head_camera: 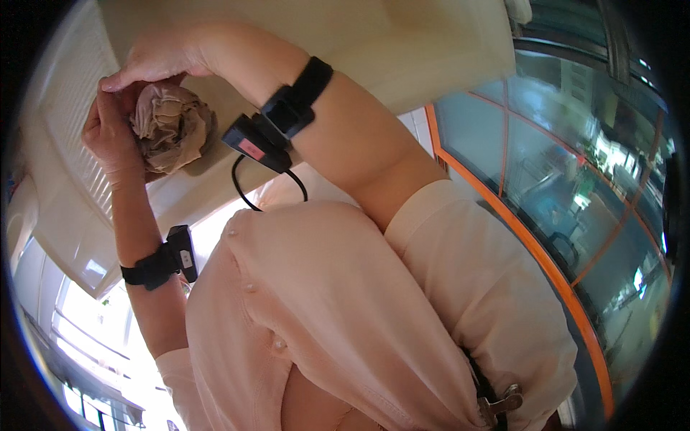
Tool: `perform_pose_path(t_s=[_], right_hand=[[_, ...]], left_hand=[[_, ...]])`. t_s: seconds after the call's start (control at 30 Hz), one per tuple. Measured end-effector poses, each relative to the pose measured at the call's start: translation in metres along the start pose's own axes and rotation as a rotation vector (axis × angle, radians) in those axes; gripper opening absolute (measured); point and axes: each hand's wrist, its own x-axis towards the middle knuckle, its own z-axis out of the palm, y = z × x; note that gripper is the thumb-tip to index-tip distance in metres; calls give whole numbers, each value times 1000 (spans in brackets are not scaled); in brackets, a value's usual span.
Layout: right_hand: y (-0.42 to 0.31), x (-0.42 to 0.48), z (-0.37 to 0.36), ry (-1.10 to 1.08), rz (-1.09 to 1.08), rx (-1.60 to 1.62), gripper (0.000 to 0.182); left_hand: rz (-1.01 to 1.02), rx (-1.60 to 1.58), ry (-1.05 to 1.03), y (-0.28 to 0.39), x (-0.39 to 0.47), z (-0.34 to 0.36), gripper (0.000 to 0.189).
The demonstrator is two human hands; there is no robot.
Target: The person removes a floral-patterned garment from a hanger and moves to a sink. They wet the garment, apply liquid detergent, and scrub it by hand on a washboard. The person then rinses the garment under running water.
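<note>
A wet-looking, grey-beige bunched cloth is crumpled into a round bundle at the upper left, above a pale basin with a ribbed washboard. My left hand grips the bundle's left side, its fingers partly hidden by the cloth. Over the top edge bends my right hand, slightly blurred; its thumb meets the left fingertips and its other fingers curl behind the bundle. Black straps with small devices circle both forearms.
An orange-framed glass partition curves down the right side. Bright windows with bars are at lower left. A black cable loops from the right forearm device. My light shirt fills the lower middle, close to the basin's edge.
</note>
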Motion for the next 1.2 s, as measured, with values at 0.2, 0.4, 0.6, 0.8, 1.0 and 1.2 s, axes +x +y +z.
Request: perform_pose_path(t_s=[0.2,0.4,0.6,0.8,1.0,1.2], right_hand=[[3,1,28,222,30,304,47],[3,-10,24,354,59,1054,35],[-30,-33,51,427,114,1186,29],[46,-12,31,49,-191,1264,23],[42,-21,31,-213,-77,1304,28],[-27,-43,40,230,97,1067,45]], left_hand=[[-154,-139,185,19,11,1,39],[309,-66,-73,46,-18,41,27],[408,607,-33,34,15,39,37],[781,632,-147,60,-30,38,18],[227,633,27,53,27,33,34],[76,382,-47,37,24,28,51]])
